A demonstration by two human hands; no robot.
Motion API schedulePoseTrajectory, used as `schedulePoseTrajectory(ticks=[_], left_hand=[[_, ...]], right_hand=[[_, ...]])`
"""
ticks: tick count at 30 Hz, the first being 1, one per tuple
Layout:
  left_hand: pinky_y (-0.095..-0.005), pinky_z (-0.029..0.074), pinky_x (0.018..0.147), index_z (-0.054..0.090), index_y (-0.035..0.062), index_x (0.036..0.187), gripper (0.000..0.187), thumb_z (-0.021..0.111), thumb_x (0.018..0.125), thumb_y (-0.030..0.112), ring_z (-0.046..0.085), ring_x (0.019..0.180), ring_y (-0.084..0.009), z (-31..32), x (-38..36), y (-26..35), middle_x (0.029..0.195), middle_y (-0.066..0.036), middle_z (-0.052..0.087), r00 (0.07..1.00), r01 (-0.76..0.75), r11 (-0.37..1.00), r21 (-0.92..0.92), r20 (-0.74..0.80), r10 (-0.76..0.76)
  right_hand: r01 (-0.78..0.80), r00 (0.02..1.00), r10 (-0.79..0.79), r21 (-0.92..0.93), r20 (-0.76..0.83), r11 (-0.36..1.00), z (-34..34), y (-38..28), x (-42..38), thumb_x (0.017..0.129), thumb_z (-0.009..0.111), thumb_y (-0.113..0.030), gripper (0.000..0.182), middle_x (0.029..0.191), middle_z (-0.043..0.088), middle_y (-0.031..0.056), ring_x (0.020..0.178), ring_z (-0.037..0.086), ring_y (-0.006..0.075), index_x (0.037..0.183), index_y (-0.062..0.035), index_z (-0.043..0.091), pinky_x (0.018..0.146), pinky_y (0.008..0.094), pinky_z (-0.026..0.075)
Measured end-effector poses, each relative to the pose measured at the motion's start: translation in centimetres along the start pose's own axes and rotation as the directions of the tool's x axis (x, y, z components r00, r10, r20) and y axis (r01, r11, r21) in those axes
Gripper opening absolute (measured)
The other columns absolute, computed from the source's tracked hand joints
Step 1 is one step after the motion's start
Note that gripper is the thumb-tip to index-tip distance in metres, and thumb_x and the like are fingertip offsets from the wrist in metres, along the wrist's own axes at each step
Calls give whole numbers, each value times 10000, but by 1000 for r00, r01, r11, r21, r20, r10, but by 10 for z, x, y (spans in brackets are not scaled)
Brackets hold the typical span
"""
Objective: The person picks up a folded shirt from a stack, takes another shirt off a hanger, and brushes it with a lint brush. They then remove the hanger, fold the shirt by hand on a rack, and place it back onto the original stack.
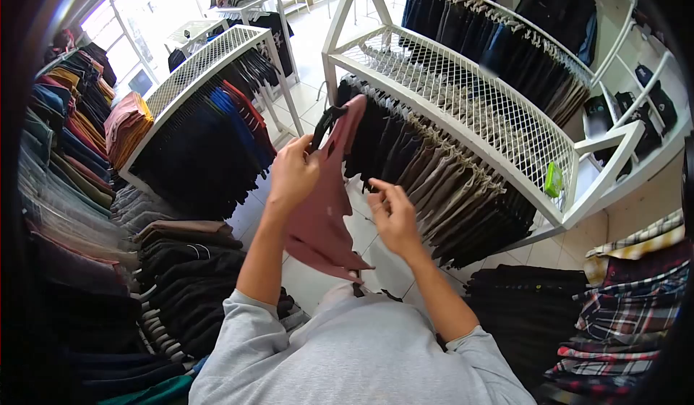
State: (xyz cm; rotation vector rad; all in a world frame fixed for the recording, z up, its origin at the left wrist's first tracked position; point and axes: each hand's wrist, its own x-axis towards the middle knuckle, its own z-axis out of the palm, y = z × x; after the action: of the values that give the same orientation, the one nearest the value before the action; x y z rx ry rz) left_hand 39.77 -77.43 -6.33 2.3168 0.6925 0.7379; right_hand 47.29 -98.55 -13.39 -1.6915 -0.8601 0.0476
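My left hand (pixel 295 170) is closed around a black hanger (pixel 327 126) in the middle of the view. From it a dusty-pink garment (pixel 322 206) hangs down in front of me, tilted, its lower edge near my waist. Whether it is a shirt or another piece I cannot make out. My right hand (pixel 392 220) is raised to the right of the garment, apart from it, with the index finger stretched out and the other fingers loosely bent. Nothing shows in it.
A white rack (pixel 463 87) with a mesh top and hanging trousers (pixel 448 173) is ahead right. Another mesh-topped rack (pixel 210 54) stands left. Folded pink clothes (pixel 126 119) lie beside it. Dark clothes (pixel 191 267) are stacked low left, plaid shirts (pixel 636 318) low right.
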Motion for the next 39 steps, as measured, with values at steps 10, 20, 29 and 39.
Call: schedulePoseTrajectory(ticks=[10,20,29,39], left_hand=[[-317,495,789,658,-27,1208,286,669,937,64,614,848,-202,-43,46,44,980,-139,666,900,-306,915,-264,233,368],[-296,523,862,665,-33,1183,286,717,944,116,653,912,-138,-17,85,94,996,-83,705,774,-449,847,-284,350,527],[-388,454,641,602,-25,898,275,773,830,180,602,705,-296,66,119,33,784,-182,602,916,-399,910,-113,8,402],[-369,445,637,615,-1,882,219,754,855,166,550,663,-283,72,237,127,739,-143,544,684,-706,708,23,-235,690]], right_hand=[[220,873,-431,-605,-228,765,-89,8,51,924,718,-170,428,1217,581,120,1165,567,330,1338,-102,635,974,442,461],[260,912,-396,-596,-107,760,-172,18,54,931,666,-140,142,878,672,141,820,671,390,1056,-78,643,695,473,524],[93,926,-297,-622,-233,777,-225,32,42,935,665,-121,110,861,663,145,770,660,394,1017,-55,634,644,449,509],[-123,922,-97,-521,-376,844,-289,-21,124,944,753,-206,213,761,679,142,648,655,228,974,-10,676,592,332,482]])
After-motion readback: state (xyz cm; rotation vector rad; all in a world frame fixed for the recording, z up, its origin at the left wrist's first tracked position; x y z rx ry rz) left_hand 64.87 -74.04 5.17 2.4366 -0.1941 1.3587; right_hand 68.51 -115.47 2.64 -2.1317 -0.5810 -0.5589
